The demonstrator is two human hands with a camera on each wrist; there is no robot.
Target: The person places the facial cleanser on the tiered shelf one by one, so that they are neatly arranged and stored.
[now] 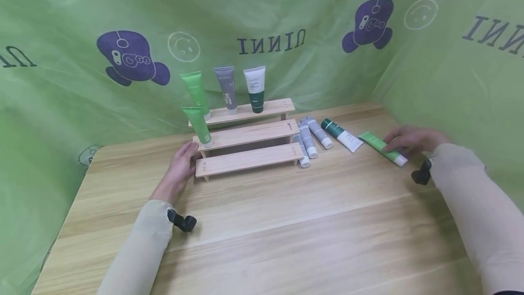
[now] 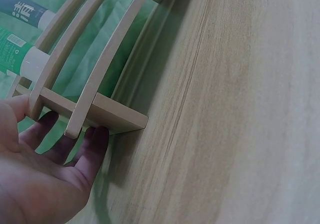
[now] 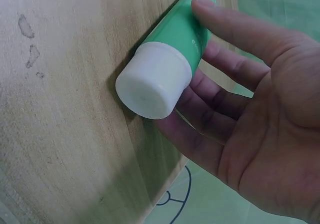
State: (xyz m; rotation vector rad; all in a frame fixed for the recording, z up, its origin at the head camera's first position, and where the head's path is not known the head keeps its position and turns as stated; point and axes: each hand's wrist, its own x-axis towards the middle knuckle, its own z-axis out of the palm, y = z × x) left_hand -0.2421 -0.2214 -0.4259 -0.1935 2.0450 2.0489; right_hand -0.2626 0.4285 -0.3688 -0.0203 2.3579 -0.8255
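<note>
A three-step wooden rack (image 1: 249,157) stands on the table, and my left hand (image 1: 183,167) grips its left end. In the left wrist view the thumb lies at the middle step and the fingertips (image 2: 100,136) touch the side support. At the table's right, my right hand (image 1: 415,139) pinches a green tube (image 1: 380,147) lying down, its white cap (image 3: 152,81) facing the wrist camera. On the top step stand a green tube (image 1: 196,92), a grey-purple tube (image 1: 227,88) and a white and dark-green tube (image 1: 255,88). Another green tube (image 1: 198,124) stands at the middle step's left end.
Several grey tubes (image 1: 318,132) lie against the rack's right end, partly hidden by it. Beside them lies a dark-green and white tube (image 1: 341,135). A green printed curtain (image 1: 319,81) hangs behind and along both sides of the wooden table (image 1: 286,222).
</note>
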